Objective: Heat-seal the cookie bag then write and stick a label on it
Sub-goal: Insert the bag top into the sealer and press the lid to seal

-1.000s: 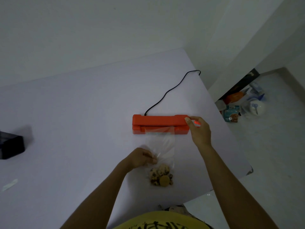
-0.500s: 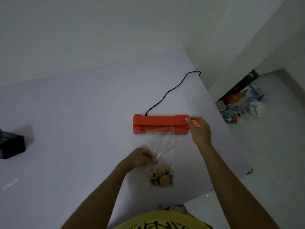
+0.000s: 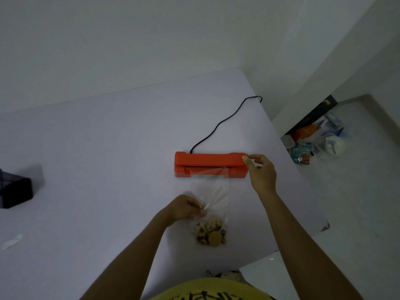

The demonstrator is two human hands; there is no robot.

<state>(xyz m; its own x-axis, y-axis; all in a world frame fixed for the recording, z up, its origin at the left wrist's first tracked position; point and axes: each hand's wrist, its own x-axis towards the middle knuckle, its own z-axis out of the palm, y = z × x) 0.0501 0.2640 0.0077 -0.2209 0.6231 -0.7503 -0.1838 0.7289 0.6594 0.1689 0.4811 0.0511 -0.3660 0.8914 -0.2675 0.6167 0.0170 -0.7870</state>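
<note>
item: clear plastic cookie bag [image 3: 211,198], lying flat on the pale lilac table [image 3: 108,148], cookies [image 3: 211,232] bunched at the near end, open mouth tucked under the lid of the long orange plastic heat sealer [image 3: 211,164].
item: my left hand [image 3: 186,207], fingers pinched together on the bag's left edge just above the cookies, holding the film taut.
item: my right hand [image 3: 260,174], at the sealer's right end; thumb and fingertips on the lid corner, curled, slightly apart, gripping nothing else.
item: black power cord [image 3: 225,121], running off the far edge.
step in hand, as i judge it: sealing. to do well: keep the mouth flat and unwrinkled across the bar, press the lid evenly, hold steady, keep cookies clear of the seam.
</note>
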